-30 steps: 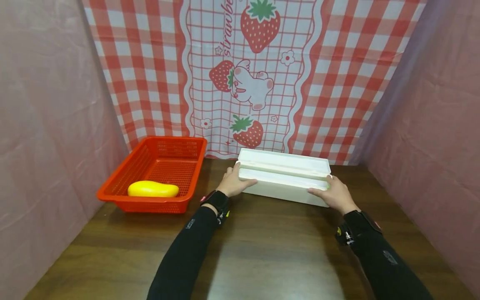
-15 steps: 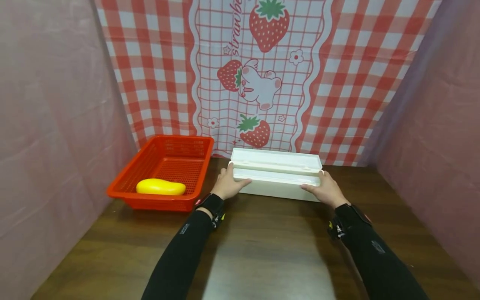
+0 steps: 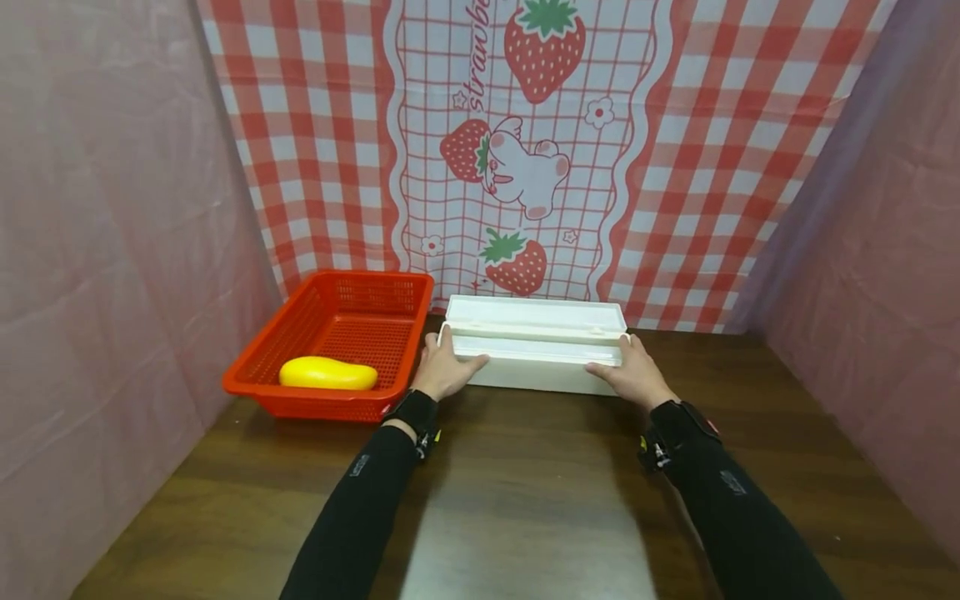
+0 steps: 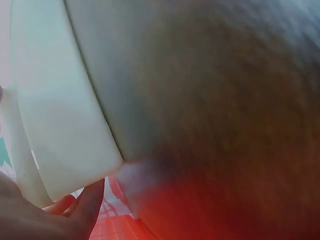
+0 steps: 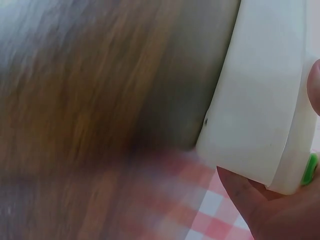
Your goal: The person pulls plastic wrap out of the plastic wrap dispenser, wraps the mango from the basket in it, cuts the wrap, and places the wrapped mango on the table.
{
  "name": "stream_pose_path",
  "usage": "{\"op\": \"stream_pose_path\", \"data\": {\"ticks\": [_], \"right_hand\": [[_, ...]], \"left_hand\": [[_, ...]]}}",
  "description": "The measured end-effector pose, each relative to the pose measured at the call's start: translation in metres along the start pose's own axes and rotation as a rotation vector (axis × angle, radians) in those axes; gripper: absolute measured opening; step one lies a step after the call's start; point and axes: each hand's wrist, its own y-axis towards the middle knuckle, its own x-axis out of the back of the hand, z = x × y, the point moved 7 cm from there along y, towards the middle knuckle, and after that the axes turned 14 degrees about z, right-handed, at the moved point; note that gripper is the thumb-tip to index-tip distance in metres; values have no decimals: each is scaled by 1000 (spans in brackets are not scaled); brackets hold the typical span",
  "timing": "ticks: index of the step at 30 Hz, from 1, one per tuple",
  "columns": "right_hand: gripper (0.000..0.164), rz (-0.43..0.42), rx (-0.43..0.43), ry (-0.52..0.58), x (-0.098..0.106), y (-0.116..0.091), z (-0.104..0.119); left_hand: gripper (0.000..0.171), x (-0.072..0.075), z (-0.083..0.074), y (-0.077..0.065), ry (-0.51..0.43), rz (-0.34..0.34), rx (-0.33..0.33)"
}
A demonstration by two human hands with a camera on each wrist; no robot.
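Note:
A long white box stands on the table, its hinged lid raised at the back. My left hand grips its left end, thumb along the front rim. At the opposite end my right hand holds it the same way. Both wrist views show fingers around the ends of the box, in the left one a pale box wall and in the right one a similar wall. The inside looks white; its floor is mostly hidden. A small green piece shows beside my right hand.
Close to my left hand stands a red plastic basket with a smooth yellow mango-like object in it. A red-and-white checked strawberry cloth hangs behind, and pink cloth walls both sides. The table is brown wood.
Both hands have moved the white box left, closer to the red basket, keeping their grip at its ends. The head view has also turned slightly. The lid stays raised.

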Motion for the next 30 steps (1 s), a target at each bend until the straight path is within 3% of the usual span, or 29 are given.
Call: {"op": "stream_pose_path", "data": {"ticks": [10,21,30], "right_hand": [[89,-62,58,30,2,8,13],[89,-71,68,38,-1,18,8],[98,-11,-25,20,-2,21,0]], "left_hand": [[105,9,3,4,-102,-25,10],[101,4,6,7,-232,-61,-16],[104,2,7,14,-295,-67,-22]]}}
